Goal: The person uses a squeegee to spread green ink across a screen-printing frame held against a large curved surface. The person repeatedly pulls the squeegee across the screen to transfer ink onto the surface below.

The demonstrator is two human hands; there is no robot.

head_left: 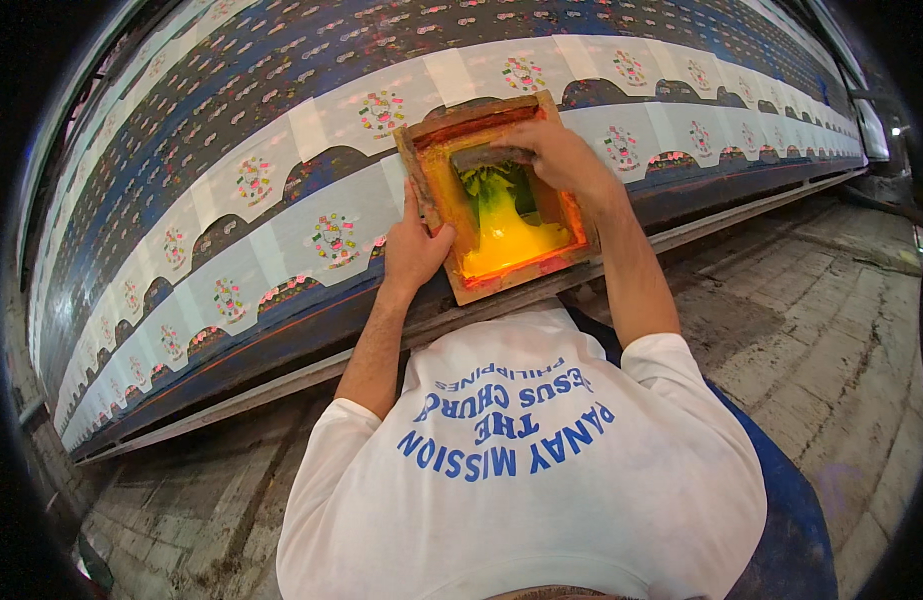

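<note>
A wooden screen-printing frame (522, 277) lies tilted on a white cut piece at the near side of the long table. Bright yellow ink (512, 235) is pooled in its lower half, and a dark green patch shows above the pool. My left hand (418, 245) grips the frame's left side, thumb on the near part and fingers along the outer edge. Inside the frame's far end, my right hand (565, 158) is closed on a dark squeegee (479, 156) that lies across the screen. Its blade edge meets the ink streaks.
The long table (312, 60) carries rows of white cut pieces (332, 238) with small colourful printed motifs, running left and right. A rail (232, 398) follows its near edge. Grey paved floor (782, 300) lies on my side of the table.
</note>
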